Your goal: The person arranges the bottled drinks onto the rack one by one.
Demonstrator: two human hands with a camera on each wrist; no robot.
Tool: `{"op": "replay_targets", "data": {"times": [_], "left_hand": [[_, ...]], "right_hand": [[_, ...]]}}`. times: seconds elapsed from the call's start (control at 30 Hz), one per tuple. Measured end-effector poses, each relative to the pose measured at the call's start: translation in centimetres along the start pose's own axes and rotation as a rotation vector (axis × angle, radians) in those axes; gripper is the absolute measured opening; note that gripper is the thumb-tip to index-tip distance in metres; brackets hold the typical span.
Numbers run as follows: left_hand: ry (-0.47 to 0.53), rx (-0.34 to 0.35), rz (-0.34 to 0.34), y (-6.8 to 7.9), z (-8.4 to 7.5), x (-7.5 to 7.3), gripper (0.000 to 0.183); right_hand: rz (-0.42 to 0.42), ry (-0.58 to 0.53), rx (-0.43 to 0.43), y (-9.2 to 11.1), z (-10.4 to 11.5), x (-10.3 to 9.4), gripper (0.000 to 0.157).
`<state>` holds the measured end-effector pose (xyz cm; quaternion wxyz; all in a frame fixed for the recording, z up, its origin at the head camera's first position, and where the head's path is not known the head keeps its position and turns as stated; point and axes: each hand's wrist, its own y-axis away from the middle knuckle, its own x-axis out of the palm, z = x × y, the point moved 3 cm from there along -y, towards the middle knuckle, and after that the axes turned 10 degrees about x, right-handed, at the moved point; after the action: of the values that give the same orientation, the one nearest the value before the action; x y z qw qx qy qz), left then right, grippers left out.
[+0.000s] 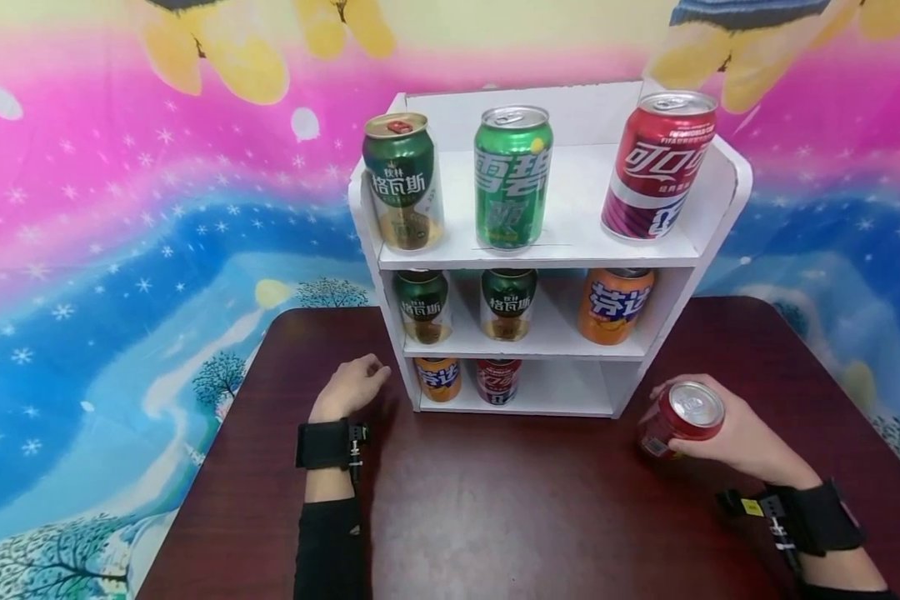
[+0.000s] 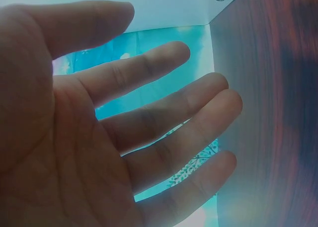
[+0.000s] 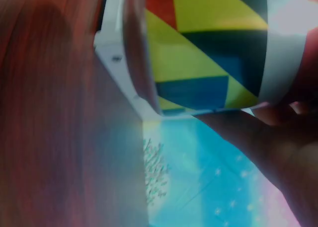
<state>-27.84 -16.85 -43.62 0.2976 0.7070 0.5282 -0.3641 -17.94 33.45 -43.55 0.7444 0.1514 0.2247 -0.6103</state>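
Observation:
My right hand (image 1: 742, 429) grips a red soda can (image 1: 692, 410) by its side, to the right of a white three-tier shelf (image 1: 562, 387). In the right wrist view the can (image 3: 213, 53) shows a patterned yellow, blue and white wall, held just over the tabletop. My left hand (image 1: 350, 388) is beside the shelf's lower left side, holding nothing. The left wrist view shows its fingers (image 2: 169, 108) spread and loosely bent. A red can (image 1: 497, 383) and an orange can (image 1: 438, 381) stand on the bottom tier.
The top tier bears a green-gold can (image 1: 405, 187), a green can (image 1: 513, 183) and a red can (image 1: 658, 171). On the middle tier are two green-gold cans (image 1: 423, 308) and an orange can (image 1: 613, 308). A dark wooden table (image 1: 510, 508) meets a colourful backdrop (image 1: 157, 250).

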Motion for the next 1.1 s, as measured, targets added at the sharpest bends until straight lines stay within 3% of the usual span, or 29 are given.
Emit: {"op": "replay_targets", "data": {"times": [0.3, 0.5, 0.63, 0.8, 1.1], "left_hand": [[0.000, -0.025, 0.001, 0.4, 0.2, -0.2, 0.033], [-0.001, 0.001, -0.005, 0.2, 0.1, -0.6, 0.034], [0.014, -0.006, 0.006, 0.2, 0.1, -0.5, 0.034], [0.031, -0.002, -0.003, 0.3, 0.2, -0.2, 0.033], [0.038, 0.005, -0.017, 0.5, 0.3, -0.6, 0.033]], "right_hand": [[0.196, -0.108, -0.091, 0.0, 2.9, 2.9, 0.065], [0.241, -0.195, -0.119, -0.9, 3.9, 4.9, 0.066], [0.191, -0.212, -0.079, -1.6, 3.8, 6.1, 0.068], [0.096, -0.111, -0.018, -2.7, 3.5, 7.6, 0.072], [0.013, -0.014, 0.043, -4.8, 3.1, 9.2, 0.075]]}}
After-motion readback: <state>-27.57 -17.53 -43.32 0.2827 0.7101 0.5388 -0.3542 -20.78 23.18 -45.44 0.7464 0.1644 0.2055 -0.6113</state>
